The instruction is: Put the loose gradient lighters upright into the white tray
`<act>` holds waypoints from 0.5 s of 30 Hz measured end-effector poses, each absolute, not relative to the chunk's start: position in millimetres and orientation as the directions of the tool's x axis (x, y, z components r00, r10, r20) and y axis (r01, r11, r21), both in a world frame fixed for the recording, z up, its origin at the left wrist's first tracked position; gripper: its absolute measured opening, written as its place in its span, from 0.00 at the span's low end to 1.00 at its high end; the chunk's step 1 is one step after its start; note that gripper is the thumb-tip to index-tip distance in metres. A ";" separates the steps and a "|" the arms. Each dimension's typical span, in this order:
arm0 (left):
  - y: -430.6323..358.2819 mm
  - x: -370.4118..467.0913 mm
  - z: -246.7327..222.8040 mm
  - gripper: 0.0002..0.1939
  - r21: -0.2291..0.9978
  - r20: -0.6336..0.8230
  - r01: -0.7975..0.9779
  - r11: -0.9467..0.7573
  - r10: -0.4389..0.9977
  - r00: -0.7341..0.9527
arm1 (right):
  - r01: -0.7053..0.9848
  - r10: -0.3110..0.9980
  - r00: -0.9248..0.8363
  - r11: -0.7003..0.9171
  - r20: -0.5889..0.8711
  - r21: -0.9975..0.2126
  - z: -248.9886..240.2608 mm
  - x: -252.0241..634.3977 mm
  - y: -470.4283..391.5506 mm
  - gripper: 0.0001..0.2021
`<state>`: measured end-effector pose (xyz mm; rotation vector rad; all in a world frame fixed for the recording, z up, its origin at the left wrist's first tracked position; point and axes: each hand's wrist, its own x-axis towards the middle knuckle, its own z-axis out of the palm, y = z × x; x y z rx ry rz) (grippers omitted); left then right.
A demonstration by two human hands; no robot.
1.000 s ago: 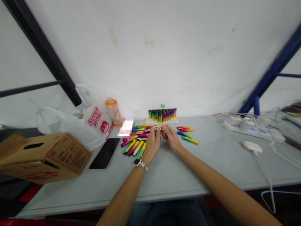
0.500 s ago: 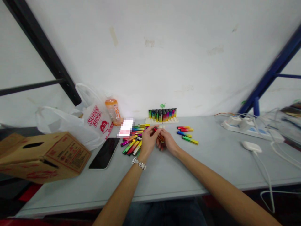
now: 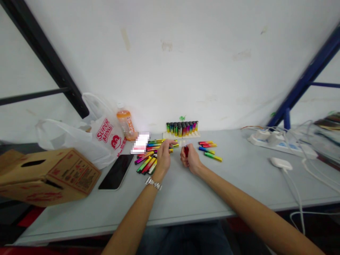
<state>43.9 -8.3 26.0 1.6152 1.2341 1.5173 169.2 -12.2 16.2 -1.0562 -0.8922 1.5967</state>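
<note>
My right hand is closed around a glossy red lighter, most of which the fingers hide. To its left, my left hand has let its fingers stretch out, with nothing visible in them. It hovers over or touches the right side of a pile of shiny, multicoloured lighters; contact cannot be made out. Behind both hands, several lighters with dark tops stand upright in a pale rack. Beyond my right hand lie several more, including a green-yellow lighter.
On the left are a phone, a cardboard box, a white plastic bag and an orange drink bottle. A power strip and a white charger with cables lie right. A wall bounds the back.
My hands were together over the red lighter. Now they are apart: the left has moved left with fingers extended, and the right keeps the lighter in its closed fingers.
</note>
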 end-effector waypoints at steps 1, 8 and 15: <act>-8.3 44.2 25.9 0.28 0.893 0.415 0.227 -0.388 0.906 -0.085 | -0.338 0.970 -0.124 -0.238 -0.208 -0.910 16.2 169.0 -11.9 0.23; -5.7 51.3 19.4 0.27 0.901 0.414 0.172 -0.398 0.907 -0.071 | -0.429 0.933 -0.282 -0.330 -0.223 -0.841 21.3 174.1 -12.7 0.29; -4.0 52.1 15.6 0.26 0.910 0.399 0.152 -0.386 0.914 -0.070 | -0.404 0.949 -0.223 -0.299 -0.224 -0.864 15.5 172.6 -9.8 0.24</act>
